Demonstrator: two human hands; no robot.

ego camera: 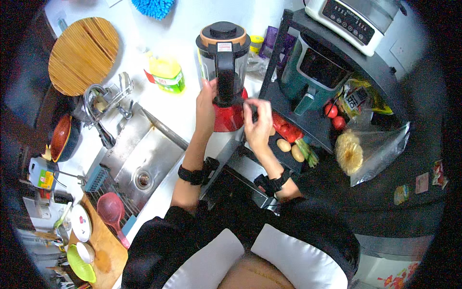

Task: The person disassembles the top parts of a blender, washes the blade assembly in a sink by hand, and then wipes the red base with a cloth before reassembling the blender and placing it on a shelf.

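Note:
A blender with a clear jug (240,68), a black lid and a black handle (226,72) stands upright on its red base (229,119). My left hand (207,95) holds the lower left side of the jug, its fingers partly hidden. To the right of the red base is my right hand (258,119), with thumb and fingers curled close together. Whether something small is between those fingertips, I cannot tell. Both wrists wear black straps.
Left lie a steel sink (126,155), its faucet (97,119) and a round wooden board (85,54). A yellow-green container (168,74) stands left of the blender. On the right, a black shelf (321,139) holds a green air fryer (306,83); potatoes (284,145) lie below my right hand.

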